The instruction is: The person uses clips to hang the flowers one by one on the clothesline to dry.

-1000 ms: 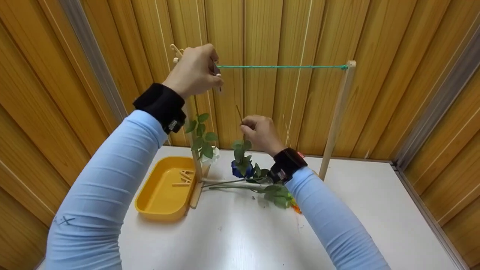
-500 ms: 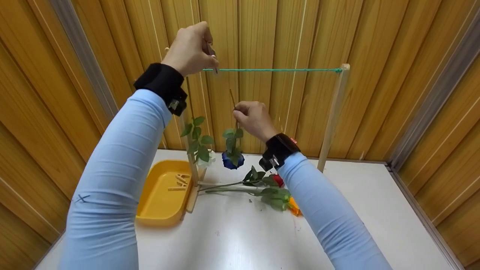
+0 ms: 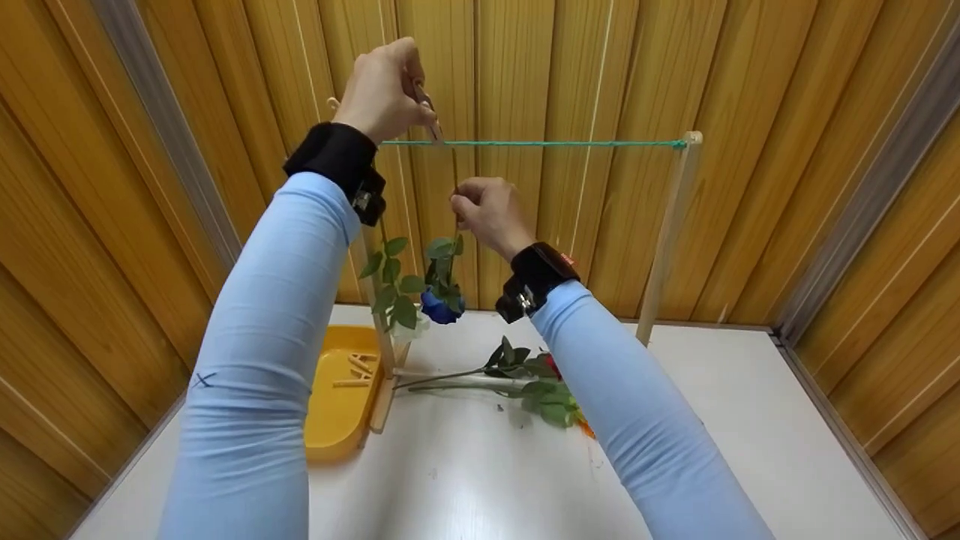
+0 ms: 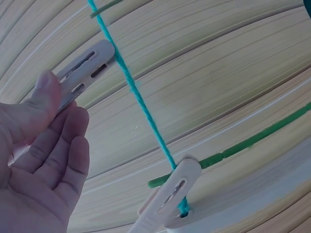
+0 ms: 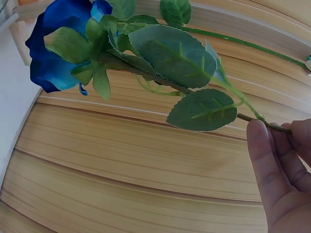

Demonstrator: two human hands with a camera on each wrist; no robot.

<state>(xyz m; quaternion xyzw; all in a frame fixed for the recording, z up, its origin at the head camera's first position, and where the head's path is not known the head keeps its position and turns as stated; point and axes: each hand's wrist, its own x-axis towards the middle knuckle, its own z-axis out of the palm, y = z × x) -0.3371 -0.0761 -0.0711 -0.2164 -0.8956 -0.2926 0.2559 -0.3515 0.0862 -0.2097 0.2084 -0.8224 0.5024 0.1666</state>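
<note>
My left hand (image 3: pixel 381 91) pinches a clothespin (image 4: pixel 85 70), whose tip is right at the teal string (image 3: pixel 555 143). In my right hand (image 3: pixel 491 211) is the stem of a blue rose (image 3: pixel 442 306), gripped between thumb and fingers. The rose hangs bloom down, its stem end reaching up to the string near the clothespin tip. Left of it, a white rose (image 3: pixel 411 324) also hangs upside down. Near the string's end in the left wrist view, a second clothespin (image 4: pixel 171 191) clips a green stem (image 4: pixel 252 141) to the string.
The string runs between wooden posts, the right post (image 3: pixel 667 236) in plain sight. A yellow tray (image 3: pixel 330 442) with several clothespins (image 3: pixel 360 367) stands at the left. On the white table (image 3: pixel 450 480) lie a red rose (image 3: pixel 553 366) and an orange flower (image 3: pixel 585 427), partly behind my right sleeve.
My right hand has raised the blue rose up and left, off the table area to the string. My left hand went up with its clothespin, whose tip now meets the string.
</note>
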